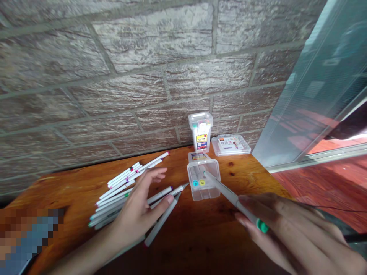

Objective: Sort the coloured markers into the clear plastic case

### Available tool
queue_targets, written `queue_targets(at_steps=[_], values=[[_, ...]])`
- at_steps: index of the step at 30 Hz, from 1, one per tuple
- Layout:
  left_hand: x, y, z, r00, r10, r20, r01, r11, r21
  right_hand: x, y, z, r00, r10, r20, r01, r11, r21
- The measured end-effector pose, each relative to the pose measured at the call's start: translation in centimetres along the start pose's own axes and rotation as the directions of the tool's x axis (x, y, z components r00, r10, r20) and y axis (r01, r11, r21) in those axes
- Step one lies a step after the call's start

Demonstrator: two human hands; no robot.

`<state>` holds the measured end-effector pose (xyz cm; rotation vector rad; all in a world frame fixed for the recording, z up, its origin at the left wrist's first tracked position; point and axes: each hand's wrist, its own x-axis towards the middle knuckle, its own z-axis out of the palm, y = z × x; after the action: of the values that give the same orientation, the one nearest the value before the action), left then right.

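My right hand point(286, 229) grips a white marker point(229, 193) with a green end, its far end slanting over the mouth of a small clear plastic box point(204, 193). Two markers, one with a blue end and one with a yellow end point(202, 183), are visible in that box. Left of it, my left hand point(142, 202) hovers over or rests among loose markers, thumb and fingers apart. A white marker point(162, 221) lies just below its thumb. Several more white markers point(114, 206) lie beside and partly under this hand.
Behind the box stands a filled clear marker case point(202, 133), close to the brick wall point(160, 76). A flat clear lid point(231, 145) with a label lies to its right. The wooden table point(241, 172) ends at the right beside a glass panel point(289, 103).
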<state>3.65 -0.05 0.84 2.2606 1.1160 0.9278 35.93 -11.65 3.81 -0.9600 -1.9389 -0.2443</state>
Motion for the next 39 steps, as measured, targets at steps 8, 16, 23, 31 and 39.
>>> queue_targets(at_steps=[8,16,23,31,39], values=[[3.0,1.0,2.3,0.991,0.042,0.126,-0.040,0.999,-0.016,1.3,0.6,1.4,0.977,-0.140,0.161,0.169,0.968,-0.185],[4.5,1.1,4.0,0.970,0.167,0.177,-0.164,0.986,-0.029,2.5,0.6,2.6,0.987,-0.110,0.116,0.130,0.975,-0.182],[5.0,1.3,4.8,0.968,0.178,0.178,-0.178,0.984,-0.015,3.3,0.9,3.8,0.980,-0.129,0.152,0.158,0.969,-0.191],[5.1,1.3,5.1,0.972,0.155,0.177,-0.158,0.988,0.000,3.2,1.6,4.7,0.966,-0.120,0.230,0.170,0.963,-0.211],[5.0,1.3,5.2,0.975,0.126,0.184,-0.133,0.991,0.025,3.2,1.9,5.4,0.963,-0.055,0.262,0.116,0.968,-0.224]])
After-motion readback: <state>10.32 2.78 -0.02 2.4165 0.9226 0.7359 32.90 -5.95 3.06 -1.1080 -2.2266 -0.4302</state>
